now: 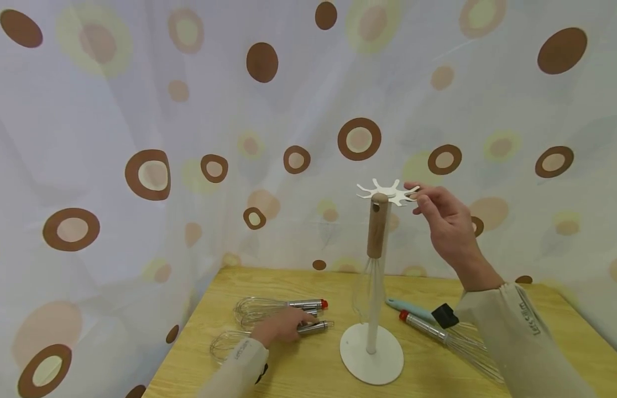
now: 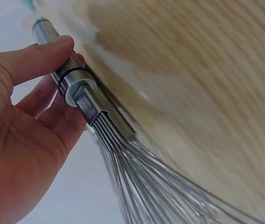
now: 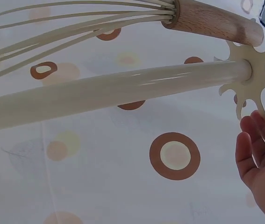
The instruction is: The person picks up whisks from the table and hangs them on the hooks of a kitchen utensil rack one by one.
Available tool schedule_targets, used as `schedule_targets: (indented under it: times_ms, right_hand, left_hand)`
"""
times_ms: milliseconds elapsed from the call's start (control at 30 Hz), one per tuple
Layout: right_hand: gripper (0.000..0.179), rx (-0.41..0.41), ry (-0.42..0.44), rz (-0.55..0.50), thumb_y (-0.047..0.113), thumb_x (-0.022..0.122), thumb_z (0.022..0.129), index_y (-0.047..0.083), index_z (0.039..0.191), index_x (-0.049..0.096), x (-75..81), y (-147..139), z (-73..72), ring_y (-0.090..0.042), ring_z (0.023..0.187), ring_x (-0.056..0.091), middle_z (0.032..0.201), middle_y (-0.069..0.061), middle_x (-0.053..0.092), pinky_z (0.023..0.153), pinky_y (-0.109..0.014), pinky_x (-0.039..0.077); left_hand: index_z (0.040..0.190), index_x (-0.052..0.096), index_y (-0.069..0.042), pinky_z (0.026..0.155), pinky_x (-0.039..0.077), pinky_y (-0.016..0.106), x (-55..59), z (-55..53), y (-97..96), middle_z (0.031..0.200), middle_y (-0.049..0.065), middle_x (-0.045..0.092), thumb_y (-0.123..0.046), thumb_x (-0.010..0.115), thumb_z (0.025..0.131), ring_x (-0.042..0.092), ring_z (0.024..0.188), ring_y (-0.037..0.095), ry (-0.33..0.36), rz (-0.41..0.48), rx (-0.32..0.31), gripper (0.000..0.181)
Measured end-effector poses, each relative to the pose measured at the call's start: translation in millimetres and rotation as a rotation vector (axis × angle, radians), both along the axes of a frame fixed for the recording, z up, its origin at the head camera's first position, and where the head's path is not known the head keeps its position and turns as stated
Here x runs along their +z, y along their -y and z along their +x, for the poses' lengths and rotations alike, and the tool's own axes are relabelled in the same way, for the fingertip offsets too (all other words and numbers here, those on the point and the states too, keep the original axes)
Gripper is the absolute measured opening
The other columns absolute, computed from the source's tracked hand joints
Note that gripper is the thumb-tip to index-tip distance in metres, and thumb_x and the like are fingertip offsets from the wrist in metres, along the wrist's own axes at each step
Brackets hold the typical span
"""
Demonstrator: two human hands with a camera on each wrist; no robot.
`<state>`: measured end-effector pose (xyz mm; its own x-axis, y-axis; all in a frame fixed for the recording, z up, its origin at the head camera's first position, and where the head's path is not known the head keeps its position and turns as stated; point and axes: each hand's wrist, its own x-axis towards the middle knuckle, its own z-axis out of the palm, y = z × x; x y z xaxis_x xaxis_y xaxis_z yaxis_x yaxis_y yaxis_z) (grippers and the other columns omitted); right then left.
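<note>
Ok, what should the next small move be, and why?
I'd probably lift the metal whisk with the left hand toward the rack's hooked top. The left hand has its handle pinched, down near the table; the right hand holds a prong up there, and only the wooden-handled whisk appears to hang from it, so slots look free.

White stand (image 1: pixel 371 371): upright, slotted star-shaped top; wooden-handled whisk (image 1: pixel 377 235) hanging handle-up. Steel whisk (image 2: pixel 86 103): black-ringed handle, left of stand.
</note>
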<state>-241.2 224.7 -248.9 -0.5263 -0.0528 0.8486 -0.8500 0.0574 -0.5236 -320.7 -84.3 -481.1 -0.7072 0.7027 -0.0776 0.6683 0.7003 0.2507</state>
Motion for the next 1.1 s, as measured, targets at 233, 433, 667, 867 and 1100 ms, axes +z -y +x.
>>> schedule_targets:
  times_ms: [233,433,667,867,1100]
  right_hand:
    - [0.017,0.068,-0.017,-0.008,-0.004,0.041,0.098,-0.008,0.100,0.057,-0.9,-2.6,-3.0,-0.016,0.103,0.056,0.119,-0.009,0.061,0.078,-0.021,0.045]
    - [0.018,0.101,-0.032,-0.003,-0.004,0.041,0.098,-0.005,0.101,0.058,-0.5,-2.2,-4.3,-0.016,0.101,0.057,0.119,-0.009,0.061,0.078,-0.020,0.045]
    - [0.017,0.122,-0.017,-0.007,-0.004,0.040,0.099,-0.010,0.100,0.055,-2.0,-2.5,-6.4,-0.017,0.098,0.057,0.119,-0.009,0.061,0.078,-0.022,0.044]
    - [0.016,0.114,-0.004,-0.007,-0.002,0.041,0.099,-0.010,0.100,0.055,-1.8,-2.6,-6.1,-0.017,0.099,0.057,0.119,-0.009,0.061,0.078,-0.022,0.044]
    - [0.016,0.101,0.003,-0.004,-0.002,0.041,0.099,-0.010,0.099,0.055,-0.9,-2.1,-5.1,-0.018,0.099,0.058,0.118,-0.009,0.061,0.077,-0.022,0.044]
  left_hand:
    - [0.135,0.055,-0.018,0.074,0.047,0.023,24.8,7.6,-11.5,0.115,0.002,0.062,0.002,0.066,0.086,0.058,0.090,0.011,0.023,0.256,-0.018,0.054]
    - [0.140,0.048,-0.014,0.080,0.051,0.026,56.4,15.2,-16.9,0.120,0.009,0.060,0.001,0.063,0.089,0.061,0.102,0.020,0.073,0.572,0.001,0.055]
    - [0.143,0.043,-0.016,0.086,0.049,0.029,105.9,27.2,-27.3,0.126,0.012,0.056,-0.001,0.060,0.092,0.058,0.108,0.023,0.112,0.897,0.022,0.057]
    - [0.145,0.041,-0.016,0.087,0.050,0.033,152.2,38.0,-38.5,0.125,0.015,0.056,-0.002,0.060,0.092,0.058,0.109,0.027,0.122,1.106,-0.052,0.058]
    - [0.146,0.039,-0.016,0.083,0.051,0.033,178.9,44.6,-50.0,0.124,0.017,0.057,-0.001,0.058,0.093,0.057,0.111,0.032,0.148,1.191,-0.129,0.059]
